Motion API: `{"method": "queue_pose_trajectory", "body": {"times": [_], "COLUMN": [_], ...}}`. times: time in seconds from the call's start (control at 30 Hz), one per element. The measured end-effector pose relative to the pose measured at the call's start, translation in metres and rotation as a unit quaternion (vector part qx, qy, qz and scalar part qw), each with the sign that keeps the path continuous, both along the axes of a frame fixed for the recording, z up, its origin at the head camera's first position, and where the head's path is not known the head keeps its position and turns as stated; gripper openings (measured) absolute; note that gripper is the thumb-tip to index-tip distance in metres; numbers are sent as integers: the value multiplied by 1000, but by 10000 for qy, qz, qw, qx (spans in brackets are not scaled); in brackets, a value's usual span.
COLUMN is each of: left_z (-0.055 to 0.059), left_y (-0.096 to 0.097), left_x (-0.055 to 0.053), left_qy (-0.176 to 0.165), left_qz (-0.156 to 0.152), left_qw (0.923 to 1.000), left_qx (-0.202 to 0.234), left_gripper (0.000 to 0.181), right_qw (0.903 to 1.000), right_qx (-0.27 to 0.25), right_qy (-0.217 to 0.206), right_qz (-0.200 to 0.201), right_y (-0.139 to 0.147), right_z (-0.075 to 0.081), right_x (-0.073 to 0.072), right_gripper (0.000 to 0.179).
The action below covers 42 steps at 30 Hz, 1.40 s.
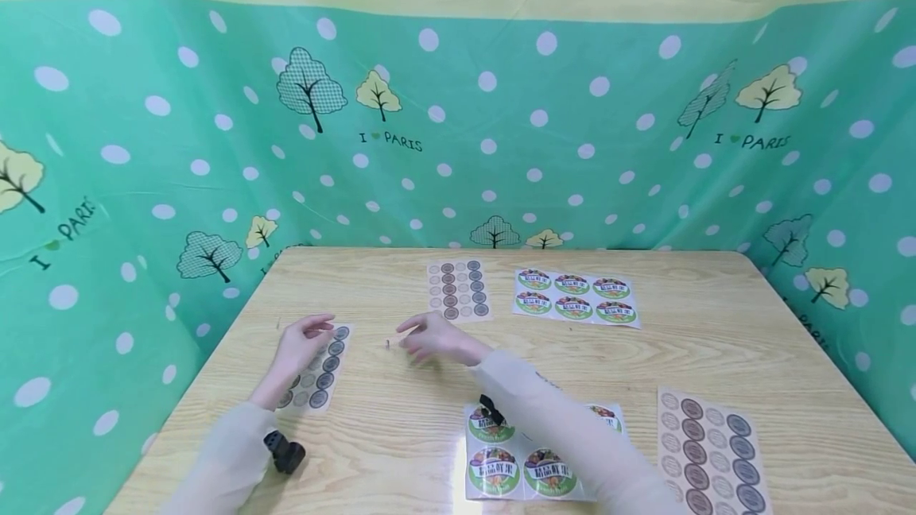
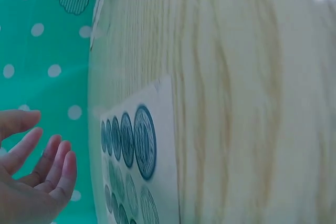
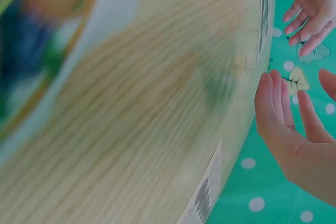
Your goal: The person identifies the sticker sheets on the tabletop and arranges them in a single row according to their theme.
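My left hand (image 1: 300, 346) hovers over a sheet of round coin-like stickers (image 1: 326, 378) at the left of the table, partly covering it in the head view. Nothing shows between its loosely bent fingers in the left wrist view, where the hand (image 2: 39, 177) appears beside the sheet (image 2: 139, 145). Near the middle of the table is my right hand (image 1: 436, 338), fingers apart and slightly bent. The right wrist view shows this hand (image 3: 294, 129) with thumb and fingers spread and nothing held. A tiny reddish mark (image 1: 388, 344) appears just left of its fingertips.
Another coin-sticker sheet (image 1: 460, 291) lies at the back, beside a sheet of fruit labels (image 1: 575, 297). A second fruit-label sheet (image 1: 494, 470) lies at the front, partly under the right sleeve (image 1: 558, 420). One more coin sheet (image 1: 716, 455) is at the right. A green curtain (image 1: 501, 118) surrounds the table.
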<state>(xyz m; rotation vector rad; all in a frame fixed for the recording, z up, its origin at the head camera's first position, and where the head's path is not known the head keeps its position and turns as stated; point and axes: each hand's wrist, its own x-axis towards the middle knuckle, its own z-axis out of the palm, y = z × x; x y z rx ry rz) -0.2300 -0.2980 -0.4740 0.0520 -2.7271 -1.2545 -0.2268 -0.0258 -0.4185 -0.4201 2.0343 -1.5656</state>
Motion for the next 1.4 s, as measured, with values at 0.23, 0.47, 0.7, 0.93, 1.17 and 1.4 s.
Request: {"method": "queue_pose_trajectory", "body": {"times": [0.23,0.47,0.7,0.93,1.17,1.4], "left_z": [38,37,38,34,32,27], "left_y": [42,63,85,99,112,126], "left_x": [12,1,-6,-14,-22,-29], "left_qy": [-297,-392,-162,-270,-434,-423], "left_qz": [-207,-313,-529,-715,-743,-778], "left_qw": [9990,9976,9962,9944,9925,9909], "left_qx": [273,479,668,728,863,1012], "left_gripper": [36,34,32,34,37,35], "right_qw": [9997,9991,9974,9972,9959,9958], "right_qx": [101,38,259,232,397,229], "right_qy": [200,402,539,563,557,481], "right_qz": [-87,-86,-395,-435,-588,-742], "right_y": [23,45,61,74,89,100], "right_z": [0,-2,-1,-4,-2,-11], "right_x": [-5,-10,-15,-19,-21,-29], "right_gripper": [38,41,38,37,41,42]}}
